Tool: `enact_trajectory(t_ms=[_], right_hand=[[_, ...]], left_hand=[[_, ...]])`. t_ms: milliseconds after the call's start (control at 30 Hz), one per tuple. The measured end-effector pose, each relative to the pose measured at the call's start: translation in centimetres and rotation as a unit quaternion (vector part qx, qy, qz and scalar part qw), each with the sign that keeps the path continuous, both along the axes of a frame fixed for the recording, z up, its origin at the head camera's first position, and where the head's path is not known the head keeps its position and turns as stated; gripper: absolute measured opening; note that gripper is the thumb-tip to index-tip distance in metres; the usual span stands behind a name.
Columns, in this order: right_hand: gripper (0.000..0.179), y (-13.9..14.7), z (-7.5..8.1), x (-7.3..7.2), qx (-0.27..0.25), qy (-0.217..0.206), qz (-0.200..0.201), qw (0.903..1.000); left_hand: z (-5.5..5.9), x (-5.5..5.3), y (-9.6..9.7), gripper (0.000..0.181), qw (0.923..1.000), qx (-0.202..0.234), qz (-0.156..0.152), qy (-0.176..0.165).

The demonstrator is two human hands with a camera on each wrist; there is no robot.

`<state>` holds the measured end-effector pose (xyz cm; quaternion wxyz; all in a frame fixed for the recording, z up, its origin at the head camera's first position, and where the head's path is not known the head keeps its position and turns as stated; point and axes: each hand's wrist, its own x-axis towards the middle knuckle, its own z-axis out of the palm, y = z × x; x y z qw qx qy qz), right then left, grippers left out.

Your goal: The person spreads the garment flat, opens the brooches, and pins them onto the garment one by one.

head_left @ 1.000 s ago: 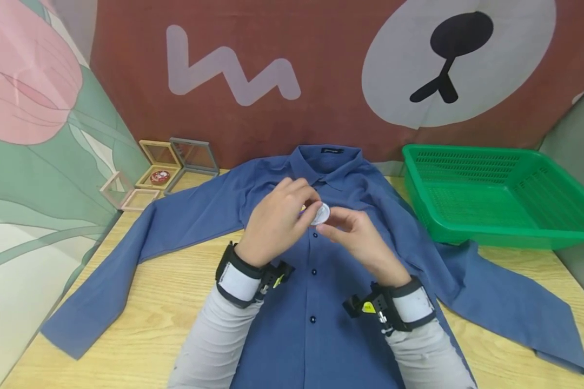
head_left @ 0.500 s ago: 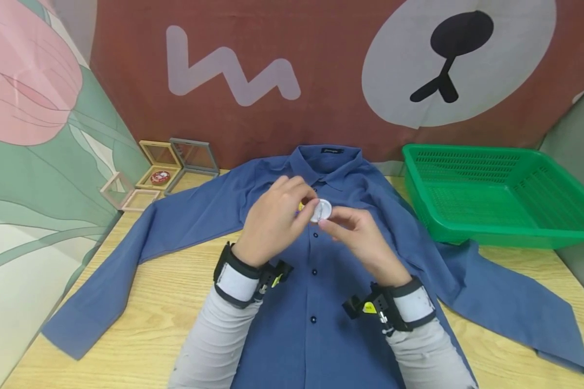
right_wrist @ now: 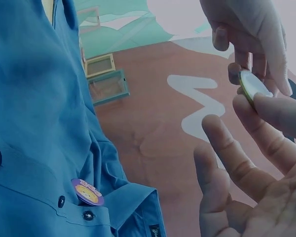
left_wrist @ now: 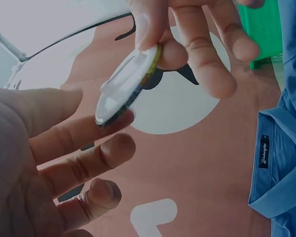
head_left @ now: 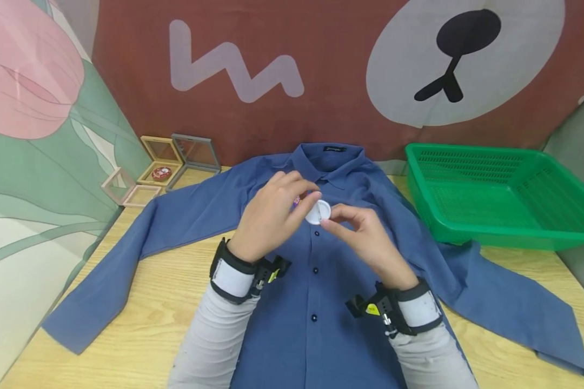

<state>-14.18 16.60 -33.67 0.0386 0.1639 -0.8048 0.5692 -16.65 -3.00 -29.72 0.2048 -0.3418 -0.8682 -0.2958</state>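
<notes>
A wood-grain tabletop (head_left: 175,292) carries a blue long-sleeved shirt (head_left: 282,335), front up, collar pointing away from the person, both sleeves spread. A green basket (head_left: 506,237) stands at the far right. At the far left, 3 cases stand open: gray (head_left: 194,151), yellow (head_left: 146,172) and pink (head_left: 143,195). Both hands are above the shirt's chest. The right hand (head_left: 370,237) pinches a round badge (head_left: 317,213) between thumb and index finger; the left hand (head_left: 270,216) is loosely spread, index fingertip at the badge's rim, thumb apart. The badge's white back faces the person, its pin running nearly straight away from them; the left wrist view shows the disc tilted, almost edge-on. A 2nd, purple badge (right_wrist: 88,191) lies on the shirt near the collar, picture outward. A red badge (head_left: 161,173) sits in the yellow case.
</notes>
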Motion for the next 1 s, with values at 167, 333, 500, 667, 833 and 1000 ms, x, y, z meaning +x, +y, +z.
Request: enact_trajectory(t_ms=[167, 333, 500, 667, 833, 1000], right_hand=[[0.013, -0.1, -0.2, -0.1, 0.006, 0.012, 0.025, 0.9996], [0.013, 0.0, -0.1, -0.1, 0.008, 0.014, 0.023, 0.9996], [0.013, 0.2, 0.0, 0.0, 0.008, 0.014, 0.014, 0.9998], [0.014, 0.4, 0.2, 0.0, 0.006, 0.014, 0.005, 0.9999], [0.015, 0.7, 0.3, 0.0, 0.007, 0.015, -0.006, 0.9998], [0.018, 0.9, 0.4, 0.0, 0.003, 0.011, -0.018, 0.9998]], left_hand=[[0.2, 0.0, -0.1, 0.019, 0.9995, -0.022, -0.022, 0.004], [0.1, -0.1, -0.2, 0.018, 0.9991, -0.030, -0.028, 0.007], [0.1, -0.1, -0.3, 0.018, 0.9990, -0.034, -0.029, 0.008], [0.0, -0.2, -0.3, 0.017, 0.9989, -0.037, -0.028, 0.011], [0.1, -0.2, -0.4, 0.018, 0.9987, -0.039, -0.029, 0.014], [0.1, -0.2, -0.4, 0.018, 0.9985, -0.039, -0.036, 0.013]])
